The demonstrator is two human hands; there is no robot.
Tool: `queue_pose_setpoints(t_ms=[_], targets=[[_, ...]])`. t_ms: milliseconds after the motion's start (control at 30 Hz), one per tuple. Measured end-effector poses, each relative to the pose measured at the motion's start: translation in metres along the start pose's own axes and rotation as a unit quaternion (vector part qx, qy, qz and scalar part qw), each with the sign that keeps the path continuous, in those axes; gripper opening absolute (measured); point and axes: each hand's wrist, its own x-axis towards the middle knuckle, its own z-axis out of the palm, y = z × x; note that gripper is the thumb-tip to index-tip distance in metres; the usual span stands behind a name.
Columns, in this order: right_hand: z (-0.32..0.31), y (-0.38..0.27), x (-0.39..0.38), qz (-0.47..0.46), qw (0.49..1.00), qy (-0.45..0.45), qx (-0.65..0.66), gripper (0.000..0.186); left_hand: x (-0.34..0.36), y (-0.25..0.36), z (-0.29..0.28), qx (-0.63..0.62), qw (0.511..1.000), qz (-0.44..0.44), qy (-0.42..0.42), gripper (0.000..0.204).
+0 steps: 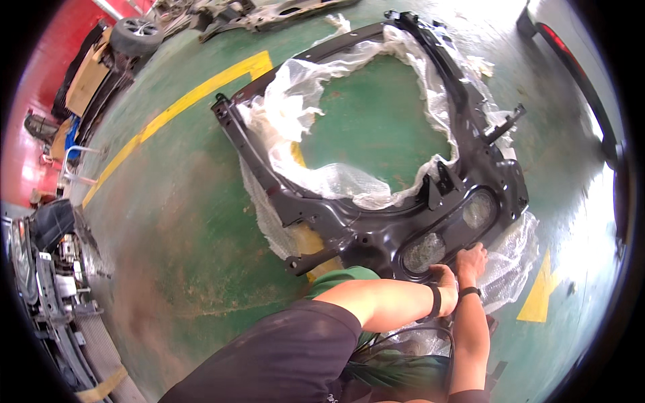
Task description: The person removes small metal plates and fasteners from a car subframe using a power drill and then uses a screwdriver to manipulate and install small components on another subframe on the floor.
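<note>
A large black metal car subframe [376, 232] lies on the green floor, with clear bubble wrap [336, 180] around and under it. My right hand [471, 260] is at the subframe's near edge, fingers bent over against the metal beside an oval opening. Close beside it, my left hand [445, 289] is closed at the same edge, its thumb showing and the other fingers mostly hidden. What lies inside the left hand cannot be made out. Both wrists wear dark bands, and the forearms nearly meet. More bubble wrap [514, 262] spreads out right of my right hand.
Car parts [50, 282] and a radiator [104, 342] lie at the left. A wheel [136, 35] and a cardboard piece [89, 84] stand by the red wall. Yellow lines [175, 101] mark the floor. A vehicle [584, 60] stands at the right.
</note>
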Motion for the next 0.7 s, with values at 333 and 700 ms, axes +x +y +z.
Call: queue_pose_setpoints(t_ms=[333, 700], targets=[[0.003, 0.017, 0.008, -0.023, 0.999, 0.009, 0.039, 0.031, 0.011, -0.002, 0.007, 0.034, 0.999, -0.005, -0.012, 0.045], [-0.006, 0.016, 0.007, -0.03, 0.999, -0.023, 0.039, 0.035, 0.026, 0.0, 0.006, 0.006, 1.0, 0.012, -0.021, 0.049]])
